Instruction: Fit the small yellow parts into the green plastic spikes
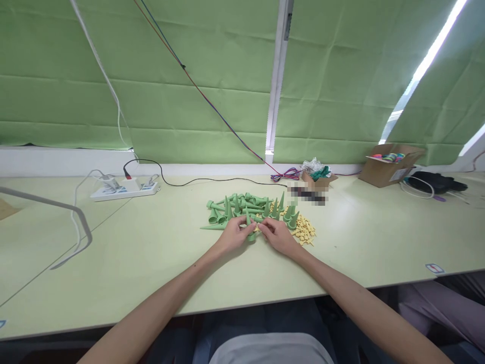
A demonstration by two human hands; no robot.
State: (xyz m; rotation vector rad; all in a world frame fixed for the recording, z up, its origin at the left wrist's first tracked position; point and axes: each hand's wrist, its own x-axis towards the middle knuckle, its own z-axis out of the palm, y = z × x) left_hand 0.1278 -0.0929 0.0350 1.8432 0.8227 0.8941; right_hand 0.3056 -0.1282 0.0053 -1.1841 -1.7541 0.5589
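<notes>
My left hand (235, 232) is closed around a green plastic spike (248, 218), pointed at the top and with a wider round end below. Close beside it, my right hand (279, 233) pinches a small yellow plastic piece (256, 229) against the spike's side; the fingers partly hide where the two meet. Behind both hands spreads a pile of similar green spikes (250, 199), some lying flat and several standing point up. A heap of small yellow pieces (304, 230) lies to the right of the right hand.
A white power strip (127, 189) with plugs and a black cable stands at the back left. A grey bent bar (81, 222) crosses the left side. Toward the back right are a small open carton (328, 181), a larger cardboard box (388, 169) and a black bag (435, 182).
</notes>
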